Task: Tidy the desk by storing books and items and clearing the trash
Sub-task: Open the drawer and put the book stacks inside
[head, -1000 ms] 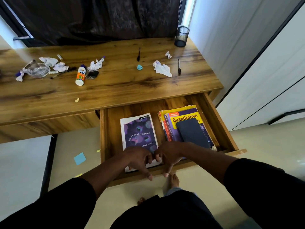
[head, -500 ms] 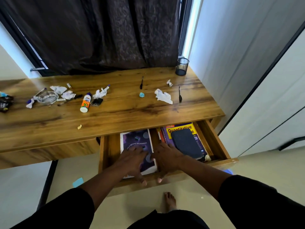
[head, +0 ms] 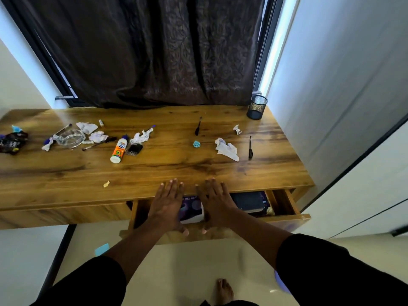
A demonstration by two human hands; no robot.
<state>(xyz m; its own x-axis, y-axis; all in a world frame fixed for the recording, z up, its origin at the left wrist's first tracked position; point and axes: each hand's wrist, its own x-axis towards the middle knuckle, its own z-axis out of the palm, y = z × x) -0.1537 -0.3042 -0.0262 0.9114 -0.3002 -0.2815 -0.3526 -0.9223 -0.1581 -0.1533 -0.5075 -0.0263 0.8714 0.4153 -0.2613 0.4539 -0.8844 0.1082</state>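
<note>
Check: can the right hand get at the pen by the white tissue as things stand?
Probably yes. The right hand lies flat over the drawer, holding nothing, and bare desk separates it from the pen.

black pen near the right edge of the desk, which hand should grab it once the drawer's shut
Right. The black pen lies on the desk's right side, ahead of the right hand. The left hand would have to cross over it. Both hands lie flat over the drawer, holding nothing.
</note>
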